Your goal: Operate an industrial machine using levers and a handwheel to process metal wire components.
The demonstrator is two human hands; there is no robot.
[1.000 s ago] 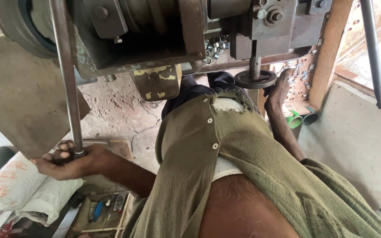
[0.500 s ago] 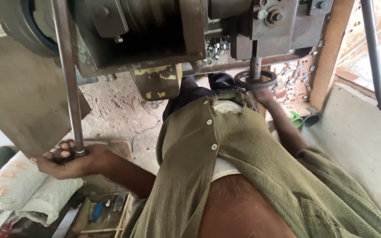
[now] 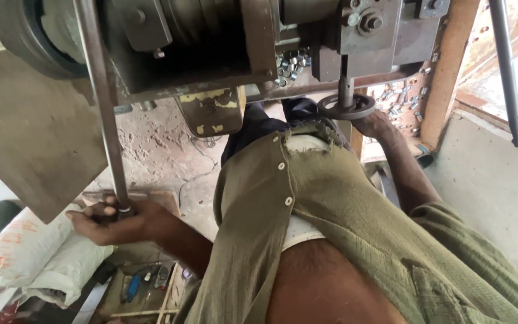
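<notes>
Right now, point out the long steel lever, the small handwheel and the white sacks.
steel lever (image 3: 100,102), head view, middle of the shaft above the left hand (image 3: 112,219).
handwheel (image 3: 331,111), head view, near-left rim, beside the right hand (image 3: 374,125).
white sacks (image 3: 25,255), head view, upper sack's side.

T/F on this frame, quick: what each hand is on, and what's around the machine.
1. The left hand grips the lower end of a long metal lever rod. True.
2. The right hand rests on the white sacks. False: it is at the small round handwheel under the machine; the sacks lie on the floor by the left hand.
3. Both hands hold one and the same part. False: they are far apart, rod on one side, handwheel on the other.
4. Small metal pieces lie heaped on the machine body. True.
5. The person wears an olive buttoned shirt, open at the bottom. True.
</notes>
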